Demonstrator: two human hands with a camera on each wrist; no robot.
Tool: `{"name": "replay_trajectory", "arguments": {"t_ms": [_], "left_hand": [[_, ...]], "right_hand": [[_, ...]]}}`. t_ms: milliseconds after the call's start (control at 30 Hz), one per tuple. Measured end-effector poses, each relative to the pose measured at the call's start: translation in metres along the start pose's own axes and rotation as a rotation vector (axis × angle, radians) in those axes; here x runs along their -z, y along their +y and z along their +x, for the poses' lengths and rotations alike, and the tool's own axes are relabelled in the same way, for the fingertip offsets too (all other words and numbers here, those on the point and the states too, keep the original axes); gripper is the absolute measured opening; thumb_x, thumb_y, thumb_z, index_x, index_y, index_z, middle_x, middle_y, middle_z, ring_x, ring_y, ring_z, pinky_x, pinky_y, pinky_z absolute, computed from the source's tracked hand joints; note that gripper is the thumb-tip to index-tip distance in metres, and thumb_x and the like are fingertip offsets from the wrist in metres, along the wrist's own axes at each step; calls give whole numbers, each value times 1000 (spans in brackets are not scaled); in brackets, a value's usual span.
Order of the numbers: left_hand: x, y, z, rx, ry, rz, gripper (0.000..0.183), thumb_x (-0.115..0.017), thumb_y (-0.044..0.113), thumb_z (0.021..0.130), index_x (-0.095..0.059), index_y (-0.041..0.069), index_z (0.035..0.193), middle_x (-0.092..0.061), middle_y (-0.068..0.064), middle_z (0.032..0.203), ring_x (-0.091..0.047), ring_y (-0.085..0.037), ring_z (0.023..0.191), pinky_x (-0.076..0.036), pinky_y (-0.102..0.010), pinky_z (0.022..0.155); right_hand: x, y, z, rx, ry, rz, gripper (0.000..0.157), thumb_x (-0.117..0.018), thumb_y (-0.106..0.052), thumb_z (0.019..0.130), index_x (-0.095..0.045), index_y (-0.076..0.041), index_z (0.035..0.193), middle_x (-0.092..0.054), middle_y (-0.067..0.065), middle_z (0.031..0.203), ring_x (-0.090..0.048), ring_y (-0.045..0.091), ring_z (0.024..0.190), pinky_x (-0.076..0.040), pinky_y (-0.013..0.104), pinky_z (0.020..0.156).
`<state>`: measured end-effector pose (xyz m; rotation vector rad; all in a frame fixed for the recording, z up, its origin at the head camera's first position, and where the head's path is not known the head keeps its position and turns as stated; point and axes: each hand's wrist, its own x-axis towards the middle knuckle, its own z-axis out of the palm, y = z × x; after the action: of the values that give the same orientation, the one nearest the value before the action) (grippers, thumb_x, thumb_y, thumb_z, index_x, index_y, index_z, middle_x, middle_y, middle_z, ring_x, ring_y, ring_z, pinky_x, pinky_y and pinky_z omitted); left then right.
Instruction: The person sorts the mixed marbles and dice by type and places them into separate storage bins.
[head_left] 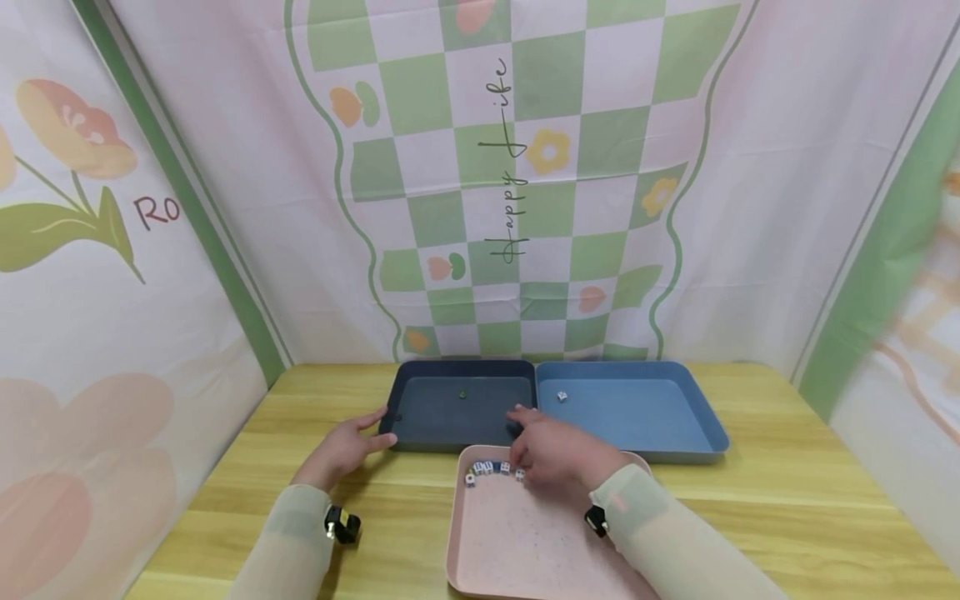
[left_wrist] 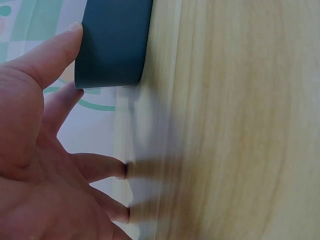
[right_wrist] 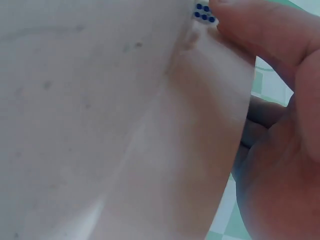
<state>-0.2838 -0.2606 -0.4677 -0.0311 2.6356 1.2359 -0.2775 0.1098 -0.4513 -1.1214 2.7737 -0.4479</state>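
White with blue pips, a die (right_wrist: 204, 14) sits right at the thumb tip of the right hand (head_left: 558, 450), down against the wall of the pink tray (head_left: 517, 542)! Is it pinched between thumb and finger? Cannot tell; the far side of that grip runs out of the wrist view. One finger stretches over the right end of the dark navy tray (head_left: 435, 421), the others sit beyond the pink rim.

Over to the left hand, (head_left: 341, 450) and it is spread wide: thumb and forefinger touch the navy tray's near left corner, the other fingers fan out below with their tips down by the tabletop (head_left: 397, 508).

Back inside the pink tray, white dice (head_left: 483, 467) line up along the far wall, with a blue one (head_left: 497, 467) among them and another white die (head_left: 470, 480) just in front at the left end. A tiny green piece (head_left: 462, 395) lies in the navy tray, too small to read. Right beside it stands the blue tray, (head_left: 637, 417) one white die (head_left: 562, 397) near its left wall. Behind everything hangs a checked curtain (head_left: 547, 208) in green and white, lettered "Happy Life"!
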Motion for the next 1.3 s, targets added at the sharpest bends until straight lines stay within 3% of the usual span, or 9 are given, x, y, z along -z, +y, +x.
{"name": "replay_trajectory", "arguments": {"t_ms": [600, 1300], "left_hand": [[0, 1, 0, 6, 0, 0, 69, -69, 49, 91, -41, 35, 153, -31, -19, 157, -23, -50, 141, -20, -69, 108], [0, 5, -4, 9, 1, 5, 68, -69, 46, 93, -41, 33, 153, -31, -19, 157, -24, -49, 141, -21, -67, 109]], "right_hand": [[0, -6, -2, -4, -24, -60, 16, -82, -12, 75, -75, -26, 79, -45, 22, 148, -24, 43, 144, -21, 54, 116], [0, -4, -2, -3, -16, -21, 21, -79, -10, 74, -72, -30, 73, -45, 22, 148, -23, 43, 144, -19, 55, 116]]}}
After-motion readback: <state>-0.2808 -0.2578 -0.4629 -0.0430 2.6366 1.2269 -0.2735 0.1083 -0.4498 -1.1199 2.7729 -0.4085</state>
